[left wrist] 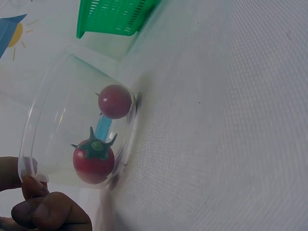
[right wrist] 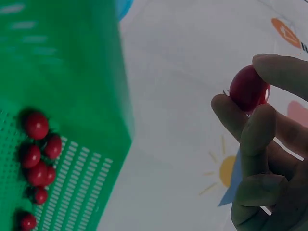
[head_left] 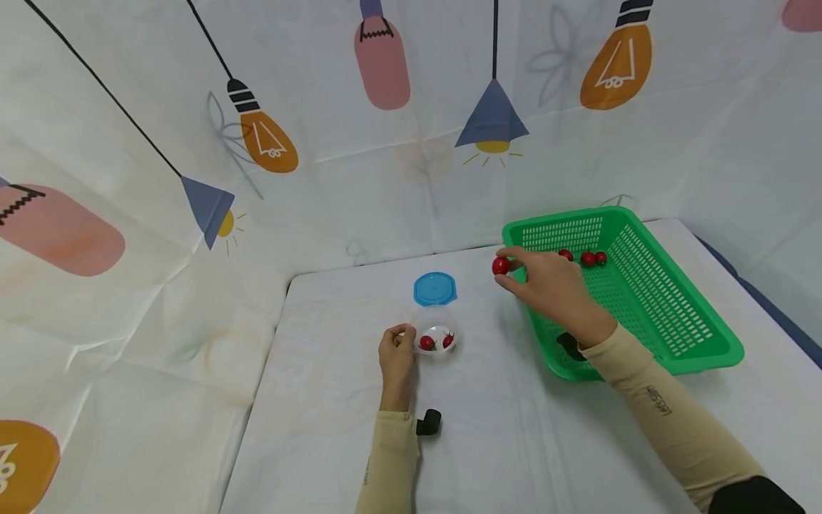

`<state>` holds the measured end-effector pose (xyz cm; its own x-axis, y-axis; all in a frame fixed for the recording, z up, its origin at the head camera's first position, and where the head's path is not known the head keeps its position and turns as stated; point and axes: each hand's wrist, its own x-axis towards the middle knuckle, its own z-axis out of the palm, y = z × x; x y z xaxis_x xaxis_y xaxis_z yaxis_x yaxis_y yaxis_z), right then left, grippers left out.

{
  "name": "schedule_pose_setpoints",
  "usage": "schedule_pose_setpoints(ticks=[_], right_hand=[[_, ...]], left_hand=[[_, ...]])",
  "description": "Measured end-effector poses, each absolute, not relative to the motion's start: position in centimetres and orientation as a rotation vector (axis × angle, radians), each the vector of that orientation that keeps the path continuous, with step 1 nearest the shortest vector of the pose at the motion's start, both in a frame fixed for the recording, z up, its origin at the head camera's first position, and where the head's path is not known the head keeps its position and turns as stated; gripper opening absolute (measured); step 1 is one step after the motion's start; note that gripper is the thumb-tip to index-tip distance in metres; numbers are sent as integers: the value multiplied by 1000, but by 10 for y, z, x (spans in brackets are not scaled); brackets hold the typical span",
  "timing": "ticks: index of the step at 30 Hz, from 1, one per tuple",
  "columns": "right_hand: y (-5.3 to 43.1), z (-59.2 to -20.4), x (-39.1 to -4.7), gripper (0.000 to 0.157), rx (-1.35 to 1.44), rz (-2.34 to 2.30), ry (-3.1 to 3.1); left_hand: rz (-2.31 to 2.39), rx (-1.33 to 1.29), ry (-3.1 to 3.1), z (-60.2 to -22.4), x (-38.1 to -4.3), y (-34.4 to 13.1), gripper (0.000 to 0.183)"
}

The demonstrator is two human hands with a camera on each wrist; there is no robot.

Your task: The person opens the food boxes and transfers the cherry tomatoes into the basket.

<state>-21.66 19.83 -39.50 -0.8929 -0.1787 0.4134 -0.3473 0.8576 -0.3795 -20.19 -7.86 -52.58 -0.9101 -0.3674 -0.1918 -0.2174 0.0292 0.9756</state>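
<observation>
My right hand (head_left: 555, 289) pinches a cherry tomato (head_left: 500, 265) between thumb and fingertips, above the left rim of a green basket (head_left: 690, 314). In the right wrist view that tomato (right wrist: 249, 89) is well apart from the basket wall. My left hand (head_left: 397, 357) pinches the rim of a clear plastic cup (left wrist: 53, 110) that stands on the table. Two cherry tomatoes lie inside the cup, one tomato (left wrist: 94, 161) with its green stem showing and another tomato (left wrist: 114, 101) behind it.
A blue lid (head_left: 434, 289) lies on the white tablecloth (head_left: 488, 442) just behind the cup. Several more cherry tomatoes (right wrist: 36, 125) sit in the basket. A cloth wall (head_left: 385, 193) printed with lamps and bulbs rises along the table's back and left edges.
</observation>
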Motion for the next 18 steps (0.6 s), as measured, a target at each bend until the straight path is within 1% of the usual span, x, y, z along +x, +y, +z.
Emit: schedule_pose_setpoints(ticks=[7, 11, 18], right_hand=[[226, -395, -220, 34, 337, 617, -2706], [243, -396, -222, 35, 319, 607, -2777], [269, -404, -231, 40, 382, 568, -2845]], left_hand=[[-2024, 625, -2171, -523, -201, -77, 26], [-2014, 632, -2174, -523, -201, -77, 26], [-2019, 636, -2173, -525, -201, -77, 26]])
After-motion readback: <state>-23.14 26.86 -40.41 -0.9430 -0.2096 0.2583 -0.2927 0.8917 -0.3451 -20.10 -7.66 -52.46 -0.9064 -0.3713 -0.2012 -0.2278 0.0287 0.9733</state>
